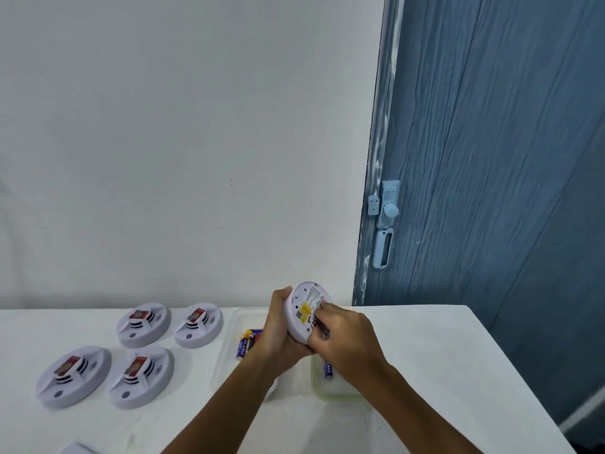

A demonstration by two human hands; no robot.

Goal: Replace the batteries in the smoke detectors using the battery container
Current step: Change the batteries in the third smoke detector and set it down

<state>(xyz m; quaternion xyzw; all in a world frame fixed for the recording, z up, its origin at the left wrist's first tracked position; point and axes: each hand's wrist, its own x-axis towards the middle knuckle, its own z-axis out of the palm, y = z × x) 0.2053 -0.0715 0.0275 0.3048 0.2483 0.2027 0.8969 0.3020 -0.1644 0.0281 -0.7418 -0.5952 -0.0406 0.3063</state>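
I held one detector [302, 311] tilted on edge above the table [425, 371], its labelled back turned toward me. My left hand [278, 326] gripped its left rim, fingers curled over the top edge and round the underside. My right hand [343, 335] was closed at the back face, fingertips pinching a small dark part at the opening below the yellow label [305, 310]; I could not tell whether that part was a battery or a clip.

Places relative to the held detector:
- Directly below and to the left, a clear tray [229, 352] lay on the table with several batteries [246, 343] in it, partly hidden by my left wrist.
- Directly below and to the right, a second pale container [330, 385] held one blue battery [328, 368], its top covered by my right hand.
- Well to the left, four more detectors stood face up in two rows: back left [143, 324], back right [198, 324], front left [73, 375], front right [140, 376]. Each carried a red-labelled block on its centre.
- Behind and to the right stood a blue door [491, 158] with a pale latch [384, 211].
- Behind and to the left rose a white wall [183, 132].
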